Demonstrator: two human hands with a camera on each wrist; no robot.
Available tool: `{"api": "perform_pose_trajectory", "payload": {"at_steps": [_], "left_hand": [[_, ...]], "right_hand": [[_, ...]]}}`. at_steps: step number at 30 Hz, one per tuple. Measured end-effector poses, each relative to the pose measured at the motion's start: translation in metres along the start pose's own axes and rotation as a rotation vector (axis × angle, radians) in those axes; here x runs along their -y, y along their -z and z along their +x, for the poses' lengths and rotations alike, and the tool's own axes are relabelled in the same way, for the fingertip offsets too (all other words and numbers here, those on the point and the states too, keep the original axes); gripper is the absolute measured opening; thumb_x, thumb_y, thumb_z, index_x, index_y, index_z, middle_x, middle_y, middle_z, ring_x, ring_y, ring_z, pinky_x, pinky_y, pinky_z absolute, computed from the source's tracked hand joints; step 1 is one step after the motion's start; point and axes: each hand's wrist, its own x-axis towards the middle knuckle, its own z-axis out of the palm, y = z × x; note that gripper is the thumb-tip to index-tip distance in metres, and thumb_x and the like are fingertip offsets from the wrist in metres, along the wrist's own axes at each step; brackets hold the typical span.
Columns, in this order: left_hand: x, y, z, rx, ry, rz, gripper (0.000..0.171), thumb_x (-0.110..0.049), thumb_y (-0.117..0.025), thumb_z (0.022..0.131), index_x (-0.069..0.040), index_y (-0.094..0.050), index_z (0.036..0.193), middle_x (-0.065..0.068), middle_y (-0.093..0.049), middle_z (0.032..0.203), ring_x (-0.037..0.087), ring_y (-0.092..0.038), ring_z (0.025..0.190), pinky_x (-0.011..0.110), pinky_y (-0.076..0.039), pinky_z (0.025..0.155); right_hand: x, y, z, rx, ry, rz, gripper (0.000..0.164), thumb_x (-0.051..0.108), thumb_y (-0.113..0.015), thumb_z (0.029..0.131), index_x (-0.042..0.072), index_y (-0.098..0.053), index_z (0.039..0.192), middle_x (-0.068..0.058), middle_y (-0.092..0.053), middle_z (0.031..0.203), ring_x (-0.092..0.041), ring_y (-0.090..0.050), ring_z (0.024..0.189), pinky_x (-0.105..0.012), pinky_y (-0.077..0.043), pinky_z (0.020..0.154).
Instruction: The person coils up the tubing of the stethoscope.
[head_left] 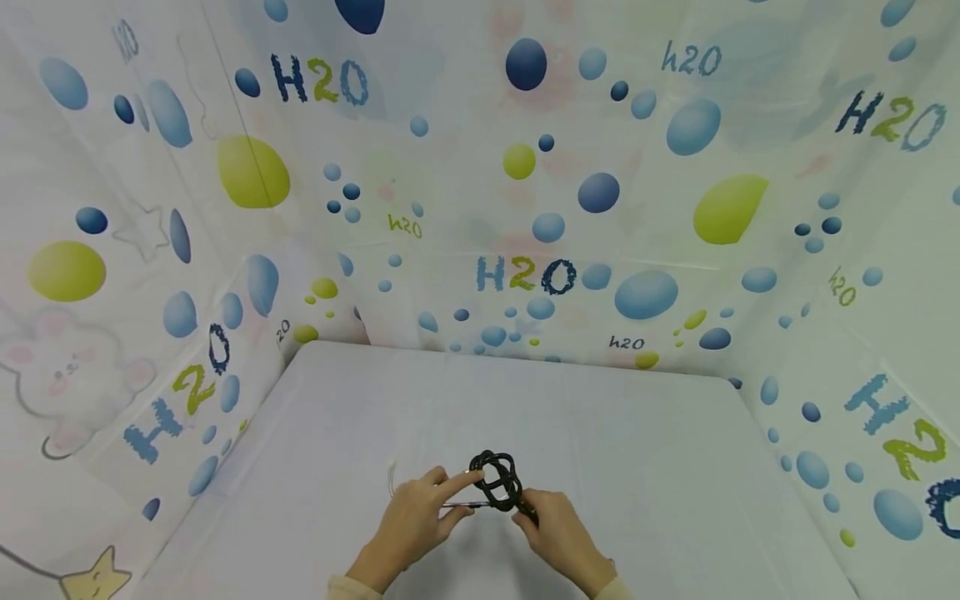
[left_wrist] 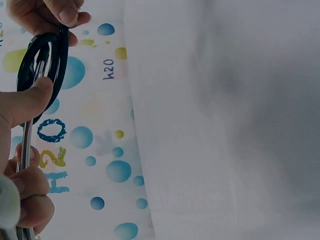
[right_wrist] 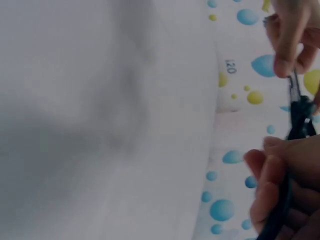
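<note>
Both hands hold one item with black thick loops (head_left: 511,500) and a thin silver rod (head_left: 467,505); I cannot tell its exact kind. My left hand (head_left: 415,515) grips the rod from the left, its index finger stretched to the loops. In the left wrist view, the left thumb lies across the black loops (left_wrist: 64,60) and the fingers curl around the silver rod (left_wrist: 26,145). On the right, my right hand (head_left: 557,529) grips the black end below the loops. The right wrist view shows this black part (right_wrist: 280,207) running through the curled right fingers.
A thin white strand (head_left: 391,477) curves up beside the left hand. Below the hands spreads a white tabletop (head_left: 637,450). Printed walls (head_left: 450,167) with blue and green dots and H2O lettering enclose it at the back and both sides.
</note>
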Motion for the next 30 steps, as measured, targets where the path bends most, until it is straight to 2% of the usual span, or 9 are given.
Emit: {"api": "perform_pose_trajectory", "payload": {"at_steps": [6, 9, 14, 18, 22, 26, 30], "left_hand": [[-0.001, -0.002, -0.001, 0.010, 0.027, 0.035, 0.052, -0.027, -0.084, 0.065, -0.026, -0.067, 0.113, -0.007, -0.046, 0.066, -0.004, -0.025, 0.049, 0.011, -0.024, 0.043], [-0.002, -0.001, 0.000, 0.018, 0.034, 0.047, 0.052, -0.027, -0.084, 0.064, -0.026, -0.067, 0.113, -0.007, -0.045, 0.066, -0.003, -0.025, 0.048, 0.012, -0.024, 0.043], [-0.004, 0.001, 0.001, 0.067, 0.032, 0.046, 0.052, -0.026, -0.084, 0.065, -0.027, -0.066, 0.113, -0.007, -0.046, 0.066, -0.003, -0.025, 0.049, 0.011, -0.023, 0.043], [-0.006, 0.002, 0.002, 0.111, 0.038, 0.058, 0.049, -0.028, -0.083, 0.067, -0.027, -0.066, 0.113, -0.007, -0.047, 0.066, -0.002, -0.025, 0.048, 0.012, -0.024, 0.043], [-0.007, 0.003, 0.001, 0.133, 0.026, 0.080, 0.047, -0.032, -0.082, 0.067, -0.027, -0.067, 0.111, -0.007, -0.046, 0.065, -0.002, -0.026, 0.047, 0.013, -0.024, 0.043], [-0.007, 0.003, -0.001, 0.128, 0.019, 0.087, 0.048, -0.032, -0.082, 0.065, -0.027, -0.066, 0.111, -0.007, -0.046, 0.065, -0.001, -0.027, 0.047, 0.014, -0.024, 0.043], [-0.004, 0.005, -0.002, 0.128, 0.026, 0.095, 0.049, -0.032, -0.082, 0.065, -0.029, -0.066, 0.111, -0.007, -0.046, 0.065, 0.000, -0.029, 0.048, 0.015, -0.026, 0.043]], "right_hand": [[0.003, 0.018, -0.004, 0.123, -0.009, -0.031, 0.010, 0.000, -0.072, 0.078, -0.001, -0.065, 0.085, -0.003, -0.066, 0.069, -0.002, -0.052, 0.057, -0.021, -0.043, 0.050], [0.005, 0.021, -0.006, 0.134, 0.012, -0.081, 0.009, 0.000, -0.071, 0.079, -0.001, -0.065, 0.086, -0.004, -0.066, 0.072, -0.006, -0.056, 0.061, -0.023, -0.045, 0.053], [0.009, 0.023, -0.006, 0.113, 0.033, -0.247, 0.007, 0.000, -0.069, 0.079, 0.004, -0.065, 0.083, 0.001, -0.062, 0.074, -0.013, -0.059, 0.067, -0.028, -0.048, 0.059], [0.013, 0.026, -0.002, 0.125, 0.059, -0.370, 0.007, 0.005, -0.071, 0.078, 0.008, -0.065, 0.079, 0.004, -0.057, 0.071, -0.011, -0.055, 0.064, -0.027, -0.046, 0.058], [0.018, 0.032, 0.004, 0.145, 0.127, -0.447, 0.013, 0.009, -0.076, 0.074, 0.009, -0.063, 0.072, 0.004, -0.054, 0.067, -0.011, -0.053, 0.060, -0.026, -0.044, 0.055], [0.021, 0.041, 0.009, 0.194, 0.155, -0.449, 0.014, 0.006, -0.077, 0.071, 0.008, -0.063, 0.070, 0.002, -0.056, 0.066, -0.013, -0.055, 0.061, -0.027, -0.045, 0.055], [0.022, 0.048, 0.010, 0.234, 0.128, -0.401, 0.014, 0.002, -0.076, 0.070, 0.008, -0.064, 0.069, 0.002, -0.057, 0.065, -0.013, -0.055, 0.061, -0.027, -0.045, 0.056]]}}
